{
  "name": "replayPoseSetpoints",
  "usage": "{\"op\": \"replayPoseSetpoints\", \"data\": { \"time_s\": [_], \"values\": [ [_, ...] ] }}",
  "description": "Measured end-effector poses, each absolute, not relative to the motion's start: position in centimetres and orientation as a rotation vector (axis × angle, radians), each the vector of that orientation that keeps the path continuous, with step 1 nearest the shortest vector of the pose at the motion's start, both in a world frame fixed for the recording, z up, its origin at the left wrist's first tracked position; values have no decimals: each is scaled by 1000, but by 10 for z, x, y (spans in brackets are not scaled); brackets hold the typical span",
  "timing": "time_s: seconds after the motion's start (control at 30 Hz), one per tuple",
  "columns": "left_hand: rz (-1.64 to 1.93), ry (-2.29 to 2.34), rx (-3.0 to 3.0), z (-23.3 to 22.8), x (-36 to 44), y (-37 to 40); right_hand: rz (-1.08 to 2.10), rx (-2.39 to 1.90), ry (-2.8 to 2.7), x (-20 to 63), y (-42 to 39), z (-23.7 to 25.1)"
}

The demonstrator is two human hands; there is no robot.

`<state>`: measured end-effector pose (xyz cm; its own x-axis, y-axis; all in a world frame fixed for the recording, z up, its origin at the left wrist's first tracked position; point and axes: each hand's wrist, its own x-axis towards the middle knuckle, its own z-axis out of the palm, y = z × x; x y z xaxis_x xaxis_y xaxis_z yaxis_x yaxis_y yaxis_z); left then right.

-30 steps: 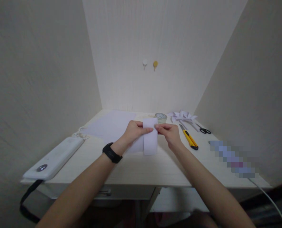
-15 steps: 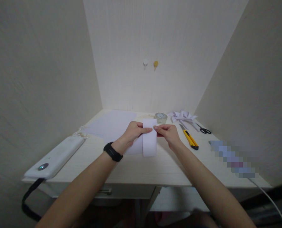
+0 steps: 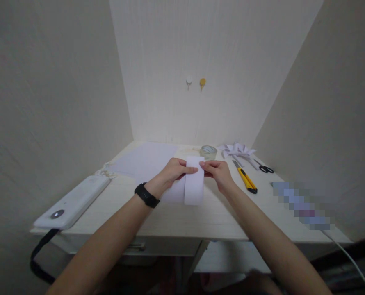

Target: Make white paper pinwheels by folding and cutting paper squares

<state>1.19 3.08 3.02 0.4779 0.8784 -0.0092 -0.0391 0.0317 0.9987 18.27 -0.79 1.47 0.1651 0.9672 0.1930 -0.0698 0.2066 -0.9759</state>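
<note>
paper strip [image 3: 194, 186] between both hands [image 3: 197, 174]

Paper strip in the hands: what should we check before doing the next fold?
1. Left hand pinches the paper strip: ok.
2. Right hand pinches its top edge: ok.
3. Strip edges line up: cannot tell.
4. Utility knife lies apart from the hands: ok.
5. Scissors lie out of the way: ok.
6. Bare table under the strip: ok.
</note>
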Motion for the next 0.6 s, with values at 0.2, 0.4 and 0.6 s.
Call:
{"op": "replayPoseSetpoints", "data": {
  "time_s": [0.2, 0.4, 0.6],
  "values": [
    [783, 845, 1415, 32, 11, 28, 984, -1033, -1073, 182, -9, 18],
    [765, 845, 1479, 29, 11, 29, 935, -1007, -1023, 181, -9, 18],
    [871, 886, 1447, 27, 12, 33, 1003, -1133, -1108, 182, -9, 15]
  ]
}}
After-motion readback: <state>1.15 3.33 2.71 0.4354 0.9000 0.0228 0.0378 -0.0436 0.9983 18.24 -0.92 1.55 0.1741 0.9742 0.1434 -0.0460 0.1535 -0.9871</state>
